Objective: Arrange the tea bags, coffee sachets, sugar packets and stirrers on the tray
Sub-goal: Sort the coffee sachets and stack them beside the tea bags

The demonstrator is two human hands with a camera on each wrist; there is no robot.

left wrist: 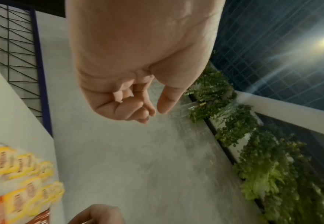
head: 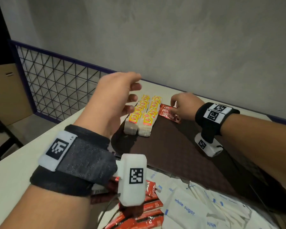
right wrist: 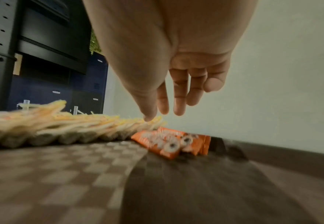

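A dark brown tray with a checked pattern lies on a white table. At the far left of the tray, tea bags with yellow Lipton tags stand in two neat rows, side by side. Just to the right of them lie red Nescafe coffee sachets, flat on the tray and close to its far edge.

The right hand is low over the red sachets. Its fingers point down and are spread a little. From the head view the fingertips look like they touch the top sachet, but the right wrist view shows them just above it, so I cannot tell if they touch. The hand is not wrapped round anything.

The left hand is up in the air, to the left of the tea bags and not touching them. Its fingers are loosely curled in toward the thumb, and there is nothing in it.

Near the person, off the tray, there is a pile of white sugar packets with blue words. More red coffee sachets lie in a heap just to the left of that pile.

A gray wall stands behind the table. A black wire fence panel with a blue frame is at the far left.
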